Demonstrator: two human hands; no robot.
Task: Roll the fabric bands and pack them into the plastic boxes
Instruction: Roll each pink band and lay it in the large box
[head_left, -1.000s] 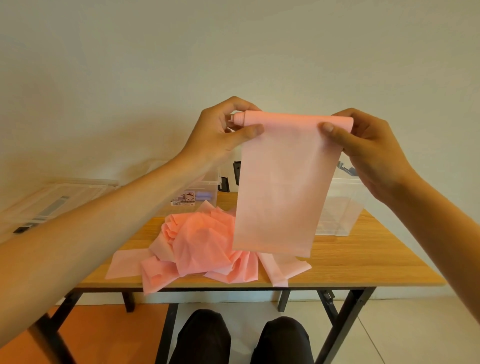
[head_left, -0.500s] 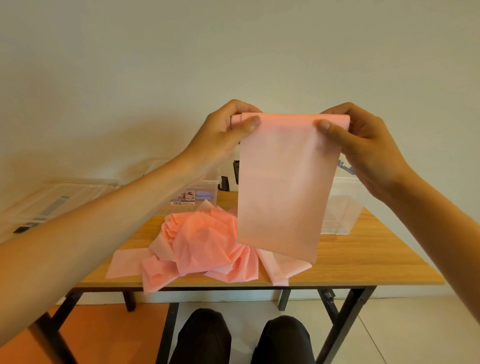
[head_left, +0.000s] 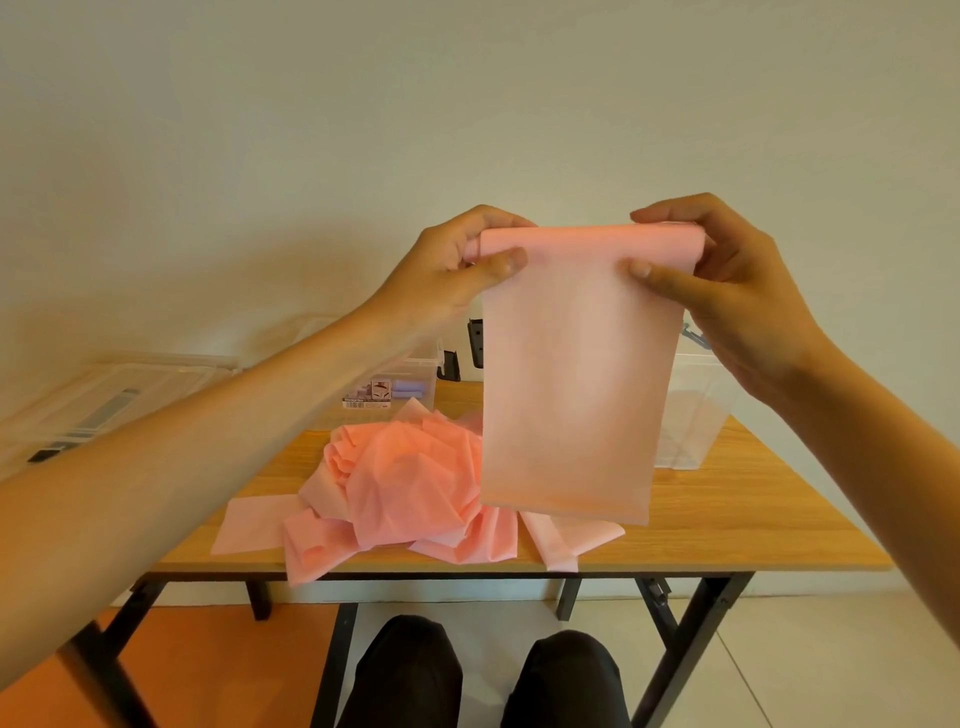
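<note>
The left hand (head_left: 447, 265) and right hand (head_left: 727, 291) each pinch an end of the small roll atop a pink fabric band (head_left: 571, 389), its tail hanging free above the table (head_left: 727, 530). I'd say turning both ends evenly would make a tight, straight roll. Beyond lies the loose pile (head_left: 410, 493); the clear plastic boxes (head_left: 696, 415) wait behind.

Quick tally: left hand (head_left: 441, 273), right hand (head_left: 737, 291), one held band (head_left: 571, 389), one uncountable heap (head_left: 410, 483), left box (head_left: 410, 374) plus right box (head_left: 701, 410), one table (head_left: 753, 509).
</note>
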